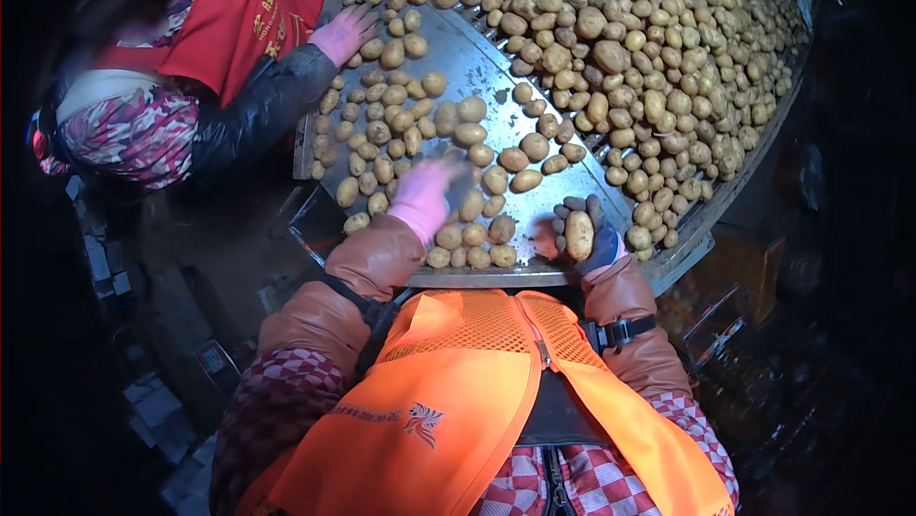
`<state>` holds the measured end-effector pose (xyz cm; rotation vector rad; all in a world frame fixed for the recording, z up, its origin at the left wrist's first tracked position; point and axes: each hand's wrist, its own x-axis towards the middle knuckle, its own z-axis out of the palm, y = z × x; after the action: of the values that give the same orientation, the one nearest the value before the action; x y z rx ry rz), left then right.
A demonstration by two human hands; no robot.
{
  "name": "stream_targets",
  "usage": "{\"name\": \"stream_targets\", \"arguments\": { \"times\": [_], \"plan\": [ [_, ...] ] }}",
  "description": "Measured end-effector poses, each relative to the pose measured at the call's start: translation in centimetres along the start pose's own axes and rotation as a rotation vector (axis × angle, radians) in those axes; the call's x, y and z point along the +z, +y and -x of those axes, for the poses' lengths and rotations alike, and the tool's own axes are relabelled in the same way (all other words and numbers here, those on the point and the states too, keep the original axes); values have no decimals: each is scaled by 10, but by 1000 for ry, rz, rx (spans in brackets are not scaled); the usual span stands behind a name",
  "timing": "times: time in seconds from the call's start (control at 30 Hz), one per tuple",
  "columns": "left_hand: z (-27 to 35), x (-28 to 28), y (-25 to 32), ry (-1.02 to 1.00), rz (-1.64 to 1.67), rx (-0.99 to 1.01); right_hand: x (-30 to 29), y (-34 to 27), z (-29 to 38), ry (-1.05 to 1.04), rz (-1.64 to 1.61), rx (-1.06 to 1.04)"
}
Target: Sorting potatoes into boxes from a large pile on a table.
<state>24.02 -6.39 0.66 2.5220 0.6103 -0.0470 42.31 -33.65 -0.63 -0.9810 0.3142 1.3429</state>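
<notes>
My left hand [431, 188], in a pink glove with a dark coating, is blurred over the potatoes on the metal sorting table [565, 195]. Its fingers reach among them, and I cannot tell whether they grip one. Close to the table's front edge, my right hand [603, 233] is turned palm up in a dark, soiled glove. An oblong potato [579, 235] rests in it, held by the curled fingers. Between my hands sit several loose potatoes [474, 234], round and brownish yellow.
A large heap of potatoes [644, 51] covers the roller bed to the right, inside a curved rim [769, 131]. At the left, a co-worker in a red apron [215, 29] lays a pink-gloved hand [346, 33] by potatoes at the table edge. Dark crates [741, 273] stand low right.
</notes>
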Motion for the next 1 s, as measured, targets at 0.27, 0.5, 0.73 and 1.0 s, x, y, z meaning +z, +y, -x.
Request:
{"name": "stream_targets", "arguments": {
  "times": [0.27,0.5,0.73,1.0],
  "plan": [
    [21,25,41,11,-359,253,-8,-13,7,8,-65,-7],
    [51,18,-5,128,-245,-202,-11,-32,36,124,-145,14],
    [-49,-16,42,463,-349,-304,-15,-41,53,52,257,-272],
    [-42,59,84,28,-442,-163,-81,-60,121,244,159,-261]
  ]
}}
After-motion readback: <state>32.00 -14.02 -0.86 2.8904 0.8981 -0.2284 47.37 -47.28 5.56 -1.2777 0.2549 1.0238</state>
